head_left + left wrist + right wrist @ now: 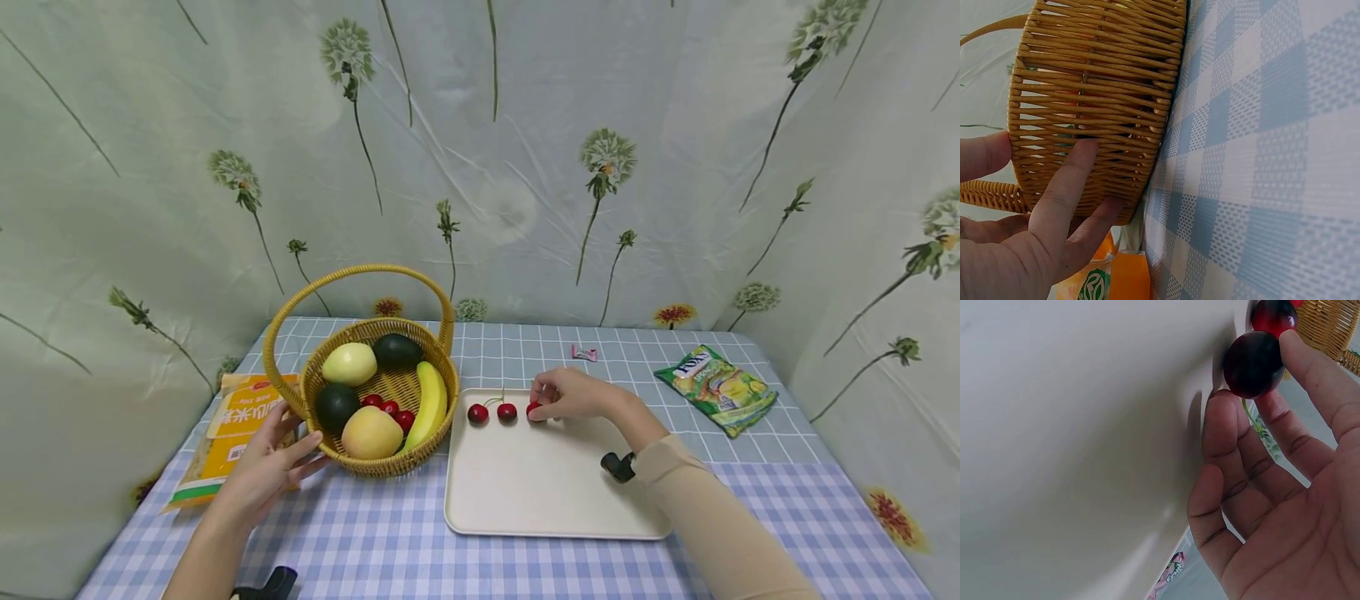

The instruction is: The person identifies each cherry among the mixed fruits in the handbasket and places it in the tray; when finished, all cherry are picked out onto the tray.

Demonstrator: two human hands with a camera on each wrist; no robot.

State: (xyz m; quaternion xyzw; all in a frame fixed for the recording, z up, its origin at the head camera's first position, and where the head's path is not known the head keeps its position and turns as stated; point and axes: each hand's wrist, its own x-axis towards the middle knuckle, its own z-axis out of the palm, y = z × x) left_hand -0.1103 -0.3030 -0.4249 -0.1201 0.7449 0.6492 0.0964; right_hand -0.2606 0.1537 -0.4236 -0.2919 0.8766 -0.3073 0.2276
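A wicker basket (378,464) stands at the left, its arched handle upright. My left hand (266,467) rests against its near left side; in the left wrist view the thumb touches the rim and fairly straight fingers (1060,200) lie on the woven wall. Over the back of a cream tray (555,500), my right hand (573,393) pinches a dark red cherry (1252,365) between thumb and fingers. To its left on the tray lie a stemmed cherry (507,412) and another cherry (477,413).
The basket holds a banana (429,404), a peach (372,433), a pale green fruit (349,364), two dark green fruits and small red fruits. A yellow food bag (225,433) lies left, a green snack bag (720,390) right, and a pink wrapped sweet (583,353) behind the tray.
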